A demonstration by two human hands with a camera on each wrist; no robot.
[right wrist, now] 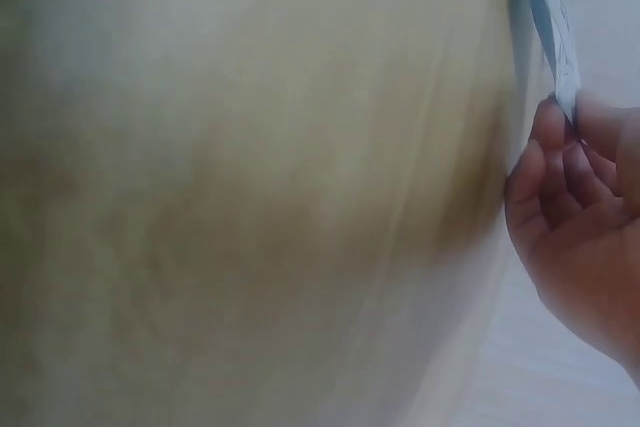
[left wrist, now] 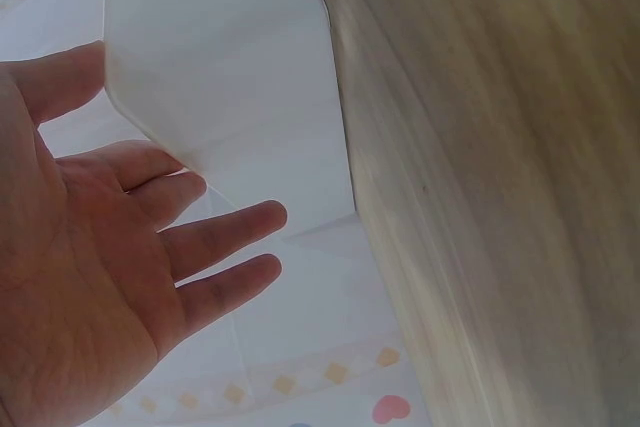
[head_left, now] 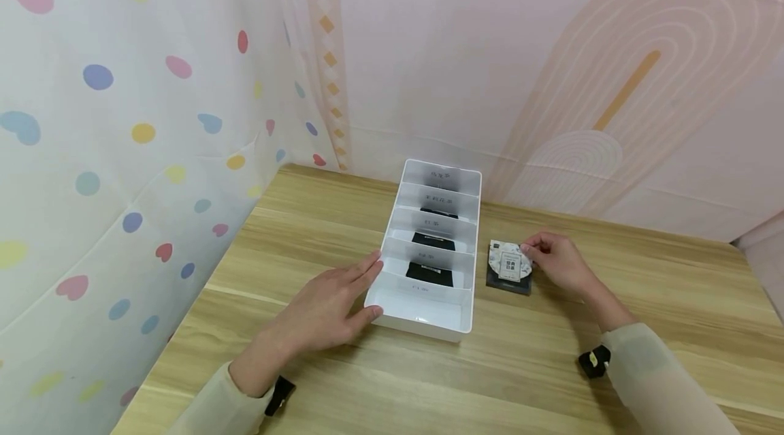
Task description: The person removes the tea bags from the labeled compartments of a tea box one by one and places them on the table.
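A long white divided box (head_left: 392, 320) stands on the table, Chinese labels on its compartments. Three of its middle compartments each hold a black packet (head_left: 429, 276). My left hand (head_left: 327, 305) rests at the box's near left corner, thumb and fingertips against the rim; the left wrist view shows its fingers (left wrist: 225, 237) spread and nearly straight. To the right of the box, my right hand (head_left: 556, 261) pinches the edge of a white patterned tea sachet (head_left: 510, 263) between thumb and fingers. Beneath the sachet shows a dark packet (head_left: 517, 287) on the table.
The wooden table (head_left: 392, 387) runs back to a pale curtain (head_left: 429, 81) close behind the box. A dotted curtain (head_left: 153, 169) hangs along the left side. Black straps (head_left: 594, 361) sit at both sleeve cuffs.
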